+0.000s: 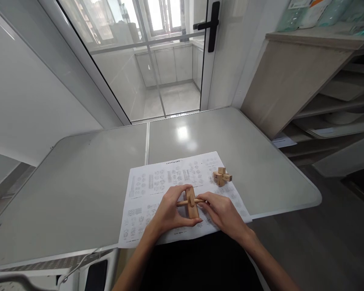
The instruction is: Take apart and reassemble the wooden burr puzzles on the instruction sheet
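A small wooden puzzle (191, 202), made of crossed sticks, is held between both hands above a printed instruction sheet (157, 182). My left hand (170, 212) wraps its fingers round the puzzle's left side and lower end. My right hand (221, 212) pinches the thin stick that sticks out to the right. A second, assembled wooden block puzzle (222, 176) lies on the sheet's right edge, beyond my right hand and apart from it.
The sheet lies on a grey folding table (79, 190) with a centre seam. A wooden shelf unit (306, 76) stands to the right. A glass door (157, 60) with a black handle is behind the table.
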`<state>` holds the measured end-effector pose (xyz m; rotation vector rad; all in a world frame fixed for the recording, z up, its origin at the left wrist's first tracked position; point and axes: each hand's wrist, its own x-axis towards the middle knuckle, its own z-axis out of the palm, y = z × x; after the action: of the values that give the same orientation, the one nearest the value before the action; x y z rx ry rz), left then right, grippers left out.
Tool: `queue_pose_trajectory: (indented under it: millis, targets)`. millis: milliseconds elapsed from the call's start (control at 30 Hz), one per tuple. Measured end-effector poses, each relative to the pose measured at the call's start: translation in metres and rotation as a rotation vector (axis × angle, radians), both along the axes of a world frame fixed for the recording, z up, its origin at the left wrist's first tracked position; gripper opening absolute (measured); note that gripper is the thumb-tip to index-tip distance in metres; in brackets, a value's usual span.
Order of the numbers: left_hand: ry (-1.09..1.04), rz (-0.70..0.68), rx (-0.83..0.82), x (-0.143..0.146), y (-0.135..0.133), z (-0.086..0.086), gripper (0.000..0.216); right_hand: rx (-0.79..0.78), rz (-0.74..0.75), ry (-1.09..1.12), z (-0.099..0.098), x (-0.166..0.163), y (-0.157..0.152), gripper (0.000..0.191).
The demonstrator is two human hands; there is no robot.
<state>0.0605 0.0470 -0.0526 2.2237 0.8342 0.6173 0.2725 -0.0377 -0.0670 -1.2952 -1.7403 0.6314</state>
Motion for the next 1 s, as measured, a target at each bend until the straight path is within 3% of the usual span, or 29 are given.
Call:
queue_pose_trajectory:
  millis: [267, 400, 600, 767, 900, 1000]
  targets:
    - [-0.007, 0.016, 0.021, 0.0, 0.001, 0.004, 0.086, -0.149, 0.042, -0.014, 0.003, 0.001, -0.002, 0.02]
    - [-0.001, -0.027, 0.042, -0.001, 0.002, 0.007, 0.087, -0.145, 0.059, -0.07, 0.005, 0.004, -0.002, 0.019]
    - [-0.039, -0.022, 0.119, -0.001, 0.003, 0.024, 0.089, -0.08, 0.07, -0.075, 0.015, 0.003, -0.001, 0.017]
    - [-0.123, 0.012, 0.112, -0.007, -0.001, 0.042, 0.092, -0.059, 0.071, -0.086, 0.012, 0.002, -0.003, 0.021]
    - [-0.137, 0.119, 0.114, -0.021, 0.006, 0.05, 0.091, -0.067, 0.049, -0.096, 0.01, 0.004, -0.006, 0.019]
    - [-0.047, 0.278, 0.153, -0.04, 0.019, 0.045, 0.082, -0.093, 0.025, -0.053, 0.01, 0.007, -0.008, 0.018]
